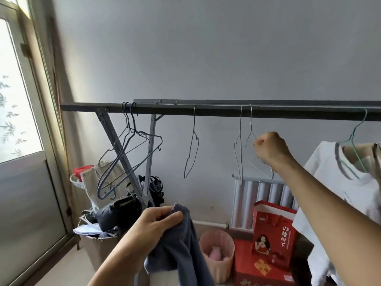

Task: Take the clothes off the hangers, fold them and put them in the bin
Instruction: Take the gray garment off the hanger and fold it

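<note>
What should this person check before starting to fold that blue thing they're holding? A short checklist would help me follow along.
1. Blue garment off its hanger and gripped by the left hand: ok.
2. Right hand free to help fold: not ok, it grips a wire hanger.
3. That wire hanger hooked over the rail: ok.
4. Room in the pink bin: cannot tell; something pink lies inside.
5. All clothes off the hangers: not ok, a white T-shirt hangs on a green hanger.
</note>
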A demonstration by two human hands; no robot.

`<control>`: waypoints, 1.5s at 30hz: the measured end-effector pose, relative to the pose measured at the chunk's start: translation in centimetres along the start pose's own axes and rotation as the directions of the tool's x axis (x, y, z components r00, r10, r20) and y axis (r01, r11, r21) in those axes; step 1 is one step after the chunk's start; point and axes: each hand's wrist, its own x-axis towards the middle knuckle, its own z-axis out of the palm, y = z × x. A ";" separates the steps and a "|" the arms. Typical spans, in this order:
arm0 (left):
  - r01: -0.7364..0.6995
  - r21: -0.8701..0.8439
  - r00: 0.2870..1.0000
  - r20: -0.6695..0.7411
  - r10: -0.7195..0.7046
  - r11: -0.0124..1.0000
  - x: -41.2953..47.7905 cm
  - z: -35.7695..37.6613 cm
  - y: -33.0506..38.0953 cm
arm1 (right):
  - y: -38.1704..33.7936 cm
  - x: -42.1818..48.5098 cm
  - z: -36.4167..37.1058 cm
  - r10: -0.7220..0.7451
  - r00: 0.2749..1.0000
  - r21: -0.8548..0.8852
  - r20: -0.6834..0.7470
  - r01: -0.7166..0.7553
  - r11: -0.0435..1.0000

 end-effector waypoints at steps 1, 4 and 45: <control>-0.002 -0.033 1.000 0.011 0.003 0.999 -0.2 -0.2 0.3 | -0.4 -0.1 0.8 -0.006 0.999 -0.002 0.031 0.006 1.000; 0.001 -0.155 1.000 0.029 0.004 0.988 -0.7 -0.8 1.4 | -2.0 -0.4 3.5 -0.048 0.997 -0.008 0.055 0.049 0.999; -0.328 0.827 0.924 0.180 0.338 0.456 -0.2 -5.2 10.5 | -2.2 -10.4 -3.7 -0.618 0.681 0.170 0.392 0.607 0.777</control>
